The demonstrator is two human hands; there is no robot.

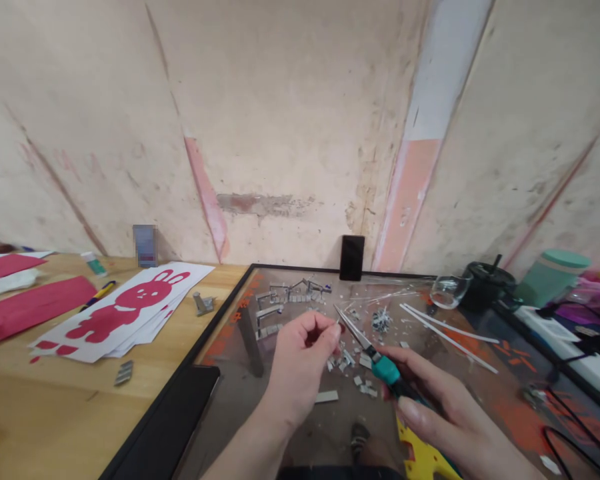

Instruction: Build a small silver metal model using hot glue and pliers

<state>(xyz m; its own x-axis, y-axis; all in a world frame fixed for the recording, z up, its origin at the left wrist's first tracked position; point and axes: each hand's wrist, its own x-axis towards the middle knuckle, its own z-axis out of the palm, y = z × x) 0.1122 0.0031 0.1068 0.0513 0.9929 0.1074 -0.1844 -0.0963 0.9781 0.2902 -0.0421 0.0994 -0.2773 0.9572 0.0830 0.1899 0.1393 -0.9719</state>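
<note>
Right hand (445, 413): closed around teal-handled pliers (375, 357), over the mat (485, 390).
Left hand (300, 360): fingertips pinched shut at the pliers' tip; what they hold is too small to tell.
Writing: orange print on mat, unreadable.
Surface: wooden table (55, 413), rabbit sheets (130, 310) at left.
Room: stained plaster wall (300, 100).

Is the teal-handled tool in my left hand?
No, the right hand grips the teal-handled tool, its thin tip pointing at the left hand.
</note>
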